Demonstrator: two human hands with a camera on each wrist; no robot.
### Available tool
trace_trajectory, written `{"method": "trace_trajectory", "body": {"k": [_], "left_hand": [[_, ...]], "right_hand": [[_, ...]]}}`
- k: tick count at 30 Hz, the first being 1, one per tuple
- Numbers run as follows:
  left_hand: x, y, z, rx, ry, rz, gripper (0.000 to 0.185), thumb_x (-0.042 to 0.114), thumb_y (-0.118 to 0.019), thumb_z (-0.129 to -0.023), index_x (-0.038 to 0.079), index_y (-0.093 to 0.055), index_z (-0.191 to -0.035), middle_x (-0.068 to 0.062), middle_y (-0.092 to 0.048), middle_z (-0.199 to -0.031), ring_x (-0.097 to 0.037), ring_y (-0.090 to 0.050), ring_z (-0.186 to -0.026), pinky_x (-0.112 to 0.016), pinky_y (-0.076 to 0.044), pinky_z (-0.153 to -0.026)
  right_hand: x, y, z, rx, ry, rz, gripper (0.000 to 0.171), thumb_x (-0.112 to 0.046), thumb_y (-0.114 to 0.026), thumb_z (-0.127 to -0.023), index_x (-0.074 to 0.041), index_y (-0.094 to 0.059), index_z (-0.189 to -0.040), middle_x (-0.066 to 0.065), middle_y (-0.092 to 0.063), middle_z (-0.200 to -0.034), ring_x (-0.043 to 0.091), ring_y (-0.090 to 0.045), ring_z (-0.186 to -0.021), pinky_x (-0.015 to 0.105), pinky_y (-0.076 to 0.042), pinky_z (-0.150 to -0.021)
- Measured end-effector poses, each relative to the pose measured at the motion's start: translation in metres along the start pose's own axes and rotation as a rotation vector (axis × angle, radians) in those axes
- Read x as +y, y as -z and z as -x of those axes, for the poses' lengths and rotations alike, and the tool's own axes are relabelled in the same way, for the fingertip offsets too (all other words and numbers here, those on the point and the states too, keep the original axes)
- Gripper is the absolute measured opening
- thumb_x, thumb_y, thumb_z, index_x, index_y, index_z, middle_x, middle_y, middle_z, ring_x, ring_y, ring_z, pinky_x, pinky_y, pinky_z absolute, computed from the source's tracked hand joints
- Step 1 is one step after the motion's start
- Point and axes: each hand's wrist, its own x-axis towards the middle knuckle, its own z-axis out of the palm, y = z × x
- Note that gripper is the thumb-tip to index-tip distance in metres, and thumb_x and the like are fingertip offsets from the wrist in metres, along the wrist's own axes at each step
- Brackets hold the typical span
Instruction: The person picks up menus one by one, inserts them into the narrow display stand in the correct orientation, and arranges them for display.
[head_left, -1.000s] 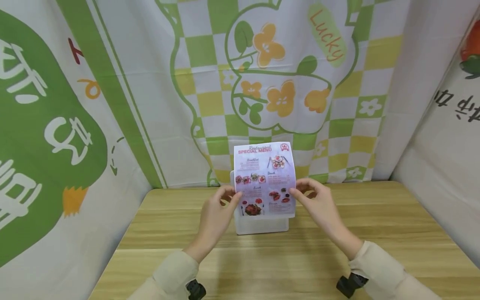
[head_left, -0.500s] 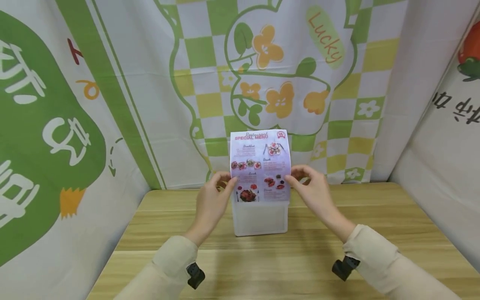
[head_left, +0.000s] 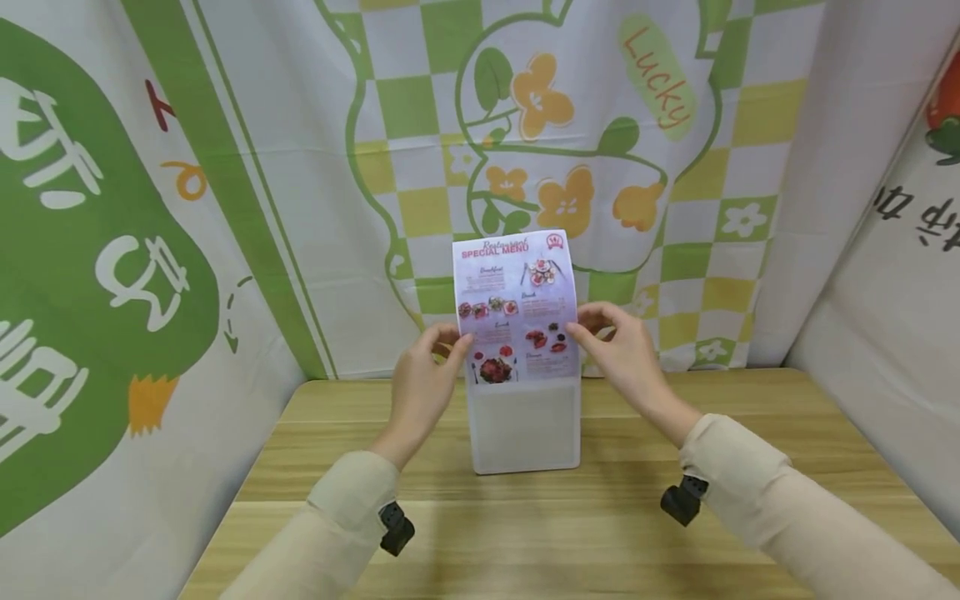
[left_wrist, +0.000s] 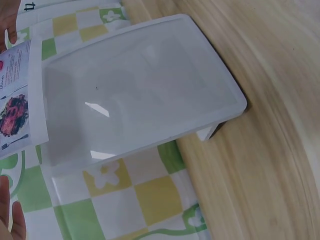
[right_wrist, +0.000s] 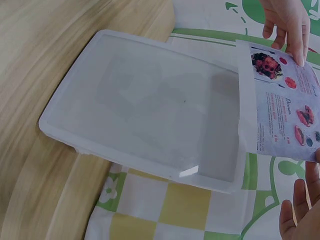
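A printed menu sheet [head_left: 516, 308] with red "Special Menu" lettering and food pictures stands upright above a frosted white plastic stand [head_left: 525, 427] on the wooden table [head_left: 675, 533]. The sheet's lower edge sits at the stand's top rim. My left hand [head_left: 456, 340] pinches the sheet's left edge and my right hand [head_left: 583, 323] pinches its right edge. In the left wrist view the stand [left_wrist: 135, 95] fills the frame, with the menu [left_wrist: 15, 100] at the left. In the right wrist view the stand [right_wrist: 150, 105] shows no sheet behind its front, and the menu [right_wrist: 285, 110] sticks out past its top.
Printed cloth curtains [head_left: 225, 167] with green and yellow checks and flowers enclose the table at the back and on both sides. Small black wrist cameras [head_left: 395, 528] hang under both beige sleeves.
Both hands have drawn the menu sheet upward; a second ago it covered most of the stand's front, and now the stand's frosted front is almost fully exposed.
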Motion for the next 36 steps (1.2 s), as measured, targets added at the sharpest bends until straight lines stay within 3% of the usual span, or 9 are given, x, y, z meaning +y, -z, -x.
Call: {"method": "trace_trajectory", "body": {"k": [8, 23, 36], "left_hand": [[0.0, 0.003, -0.014, 0.01, 0.012, -0.058, 0.027, 0.037, -0.065, -0.096, 0.012, -0.068, -0.107, -0.001, -0.072, -0.094, -0.021, -0.064, -0.085, -0.036, -0.047, -0.07], [0.012, 0.003, -0.034, -0.03, 0.019, -0.099, 0.031, 0.042, -0.062, -0.097, 0.015, -0.067, -0.111, 0.0, -0.071, -0.097, -0.017, -0.062, -0.086, -0.035, -0.047, -0.069], [0.012, 0.0, -0.05, -0.023, 0.016, -0.11, 0.03, 0.04, -0.062, -0.098, 0.014, -0.067, -0.11, -0.001, -0.071, -0.102, -0.018, -0.062, -0.087, -0.035, -0.047, -0.07]], "right_hand": [[-0.001, -0.001, -0.014, -0.049, 0.004, -0.017, 0.021, -0.014, -0.07, -0.094, 0.0, -0.067, -0.109, 0.011, -0.068, -0.099, 0.019, -0.059, -0.089, 0.026, -0.048, -0.074], [0.0, -0.002, -0.036, 0.018, -0.05, -0.045, 0.024, -0.016, -0.068, -0.095, 0.002, -0.067, -0.111, 0.016, -0.068, -0.104, 0.019, -0.058, -0.091, 0.027, -0.046, -0.078], [-0.003, -0.002, -0.053, 0.033, -0.05, -0.052, 0.024, -0.015, -0.068, -0.095, 0.002, -0.066, -0.112, 0.015, -0.068, -0.106, 0.019, -0.057, -0.093, 0.03, -0.046, -0.083]]}}
